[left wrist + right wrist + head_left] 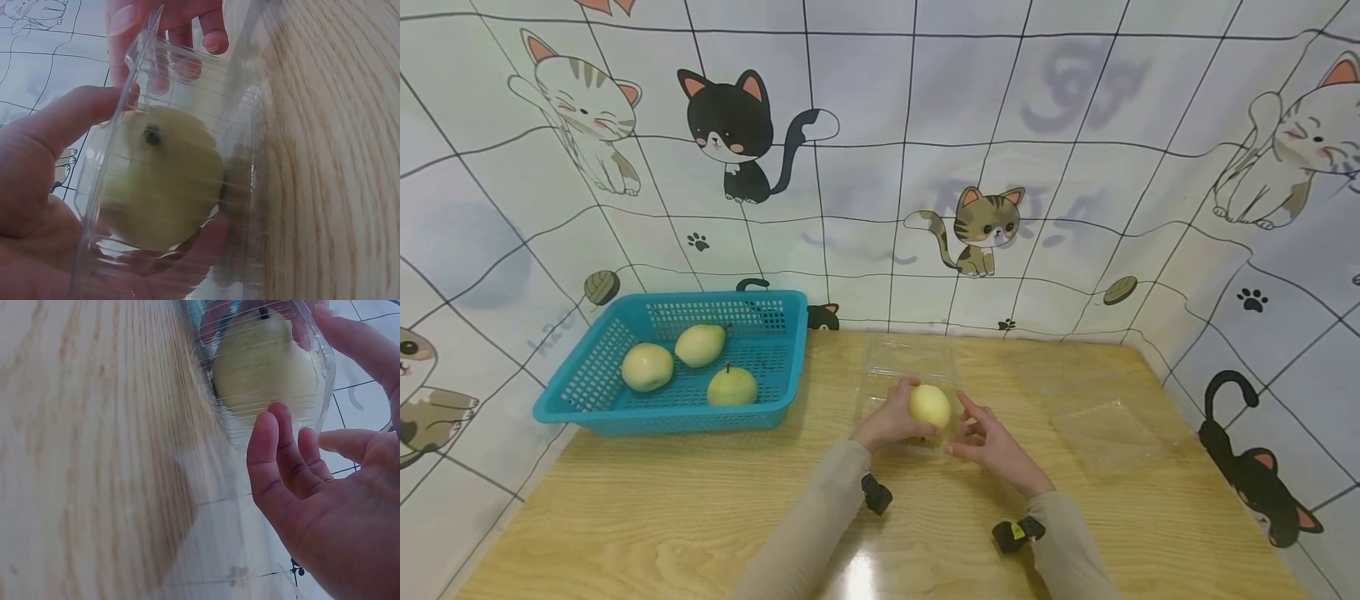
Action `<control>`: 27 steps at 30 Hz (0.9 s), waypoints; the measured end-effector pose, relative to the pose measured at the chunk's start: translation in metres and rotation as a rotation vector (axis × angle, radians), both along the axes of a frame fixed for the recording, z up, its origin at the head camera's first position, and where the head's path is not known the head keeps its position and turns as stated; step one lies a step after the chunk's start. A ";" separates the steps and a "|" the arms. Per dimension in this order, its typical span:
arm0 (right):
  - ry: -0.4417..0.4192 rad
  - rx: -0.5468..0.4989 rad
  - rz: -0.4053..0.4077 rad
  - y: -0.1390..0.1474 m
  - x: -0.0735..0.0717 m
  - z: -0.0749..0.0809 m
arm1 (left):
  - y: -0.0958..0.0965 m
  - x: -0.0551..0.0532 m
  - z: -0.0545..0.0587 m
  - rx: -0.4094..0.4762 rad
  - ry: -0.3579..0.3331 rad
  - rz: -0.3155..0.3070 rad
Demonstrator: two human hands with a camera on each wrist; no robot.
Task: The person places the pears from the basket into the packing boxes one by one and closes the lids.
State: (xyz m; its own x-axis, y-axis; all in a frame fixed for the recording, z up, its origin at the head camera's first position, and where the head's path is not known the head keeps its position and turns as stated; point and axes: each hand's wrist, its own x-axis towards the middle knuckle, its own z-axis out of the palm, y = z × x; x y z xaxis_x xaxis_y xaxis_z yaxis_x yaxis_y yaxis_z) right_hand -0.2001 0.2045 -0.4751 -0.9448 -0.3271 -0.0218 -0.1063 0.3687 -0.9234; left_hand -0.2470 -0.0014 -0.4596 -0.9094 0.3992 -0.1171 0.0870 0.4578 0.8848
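Note:
A pale yellow-green pear [931,407] sits low in a clear plastic clamshell box [910,354] whose lid stands open toward the wall. My left hand [895,417] holds the pear from its left side, the thumb nearer me and the fingers around the far side. In the left wrist view the pear [162,181] shows through the box's ribbed wall, its dark stem end facing the camera. At the box's right side is my right hand [996,450], its fingers loosely bent. The right wrist view has its fingertips [262,431] right at the plastic wall, gripping nothing.
A blue plastic basket [670,423] with three more pears [732,387] stands at the back left of the wooden table [700,517]. Another clear plastic box [1112,433] lies on the right. A cat-patterned wall covering [865,167] rises behind and at both sides.

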 end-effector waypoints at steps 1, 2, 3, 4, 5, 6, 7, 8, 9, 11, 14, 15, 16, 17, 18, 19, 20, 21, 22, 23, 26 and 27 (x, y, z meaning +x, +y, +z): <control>-0.001 -0.001 -0.002 0.000 0.000 0.000 | 0.000 -0.001 0.000 0.003 0.000 0.004; -0.004 -0.003 -0.006 0.000 0.000 0.000 | 0.001 -0.001 0.000 0.003 -0.001 0.008; -0.007 -0.004 -0.003 0.000 0.000 0.000 | 0.001 -0.001 0.000 0.003 -0.004 0.012; -0.009 -0.007 -0.001 0.000 0.000 0.000 | 0.001 -0.002 0.000 0.001 -0.005 0.017; -0.008 -0.005 0.000 0.000 0.000 0.000 | 0.001 -0.002 0.000 0.003 -0.005 0.020; -0.010 -0.004 -0.004 0.000 0.000 0.001 | 0.002 -0.002 0.000 0.000 -0.007 0.023; -0.013 -0.004 -0.003 0.000 0.000 0.001 | 0.002 -0.003 0.000 -0.004 -0.007 0.026; -0.017 -0.007 -0.002 0.000 0.001 0.001 | 0.003 -0.003 0.000 -0.012 -0.006 0.031; -0.018 -0.006 -0.002 0.000 0.001 0.001 | 0.003 -0.003 -0.001 -0.019 -0.004 0.033; -0.015 -0.004 -0.006 0.001 0.001 0.001 | 0.005 -0.003 -0.001 -0.035 0.002 0.035; -0.014 -0.004 -0.005 0.001 0.001 0.000 | 0.009 -0.002 -0.002 -0.047 0.011 0.029; -0.011 -0.006 -0.005 0.001 0.000 0.000 | 0.010 -0.002 -0.003 -0.048 0.015 0.026; -0.011 -0.012 -0.002 0.001 0.000 -0.001 | 0.011 -0.002 -0.004 -0.050 0.020 0.024; -0.009 -0.017 0.002 0.002 0.000 -0.001 | 0.012 -0.002 -0.004 -0.044 0.023 0.022; -0.008 -0.020 0.003 0.002 -0.001 -0.002 | 0.012 -0.002 -0.004 -0.040 0.026 0.020; -0.008 -0.026 0.004 0.002 -0.001 -0.002 | 0.012 -0.002 -0.004 -0.041 0.030 0.019; -0.008 -0.027 0.004 0.002 -0.001 -0.002 | 0.012 -0.002 -0.004 -0.041 0.034 0.017; -0.008 -0.026 0.002 0.002 -0.001 -0.002 | 0.012 -0.002 -0.004 -0.038 0.036 0.016; -0.008 -0.025 0.001 0.001 0.000 -0.002 | 0.011 -0.002 -0.004 -0.038 0.037 0.013; -0.007 -0.021 -0.001 0.001 0.000 -0.002 | 0.010 -0.002 -0.004 -0.035 0.035 0.009; -0.007 -0.015 -0.006 0.001 0.000 -0.002 | 0.008 -0.003 -0.004 -0.039 0.031 -0.007; -0.006 -0.015 -0.006 0.001 0.000 -0.002 | 0.007 -0.003 -0.004 -0.045 0.029 -0.011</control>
State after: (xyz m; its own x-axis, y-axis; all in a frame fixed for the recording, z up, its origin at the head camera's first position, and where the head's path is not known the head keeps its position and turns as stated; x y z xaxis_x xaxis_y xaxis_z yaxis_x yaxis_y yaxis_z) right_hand -0.1998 0.2056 -0.4768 -0.9467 -0.3214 -0.0231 -0.0981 0.3558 -0.9294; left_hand -0.2499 0.0061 -0.4640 -0.9081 0.4043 -0.1089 0.1175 0.4958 0.8604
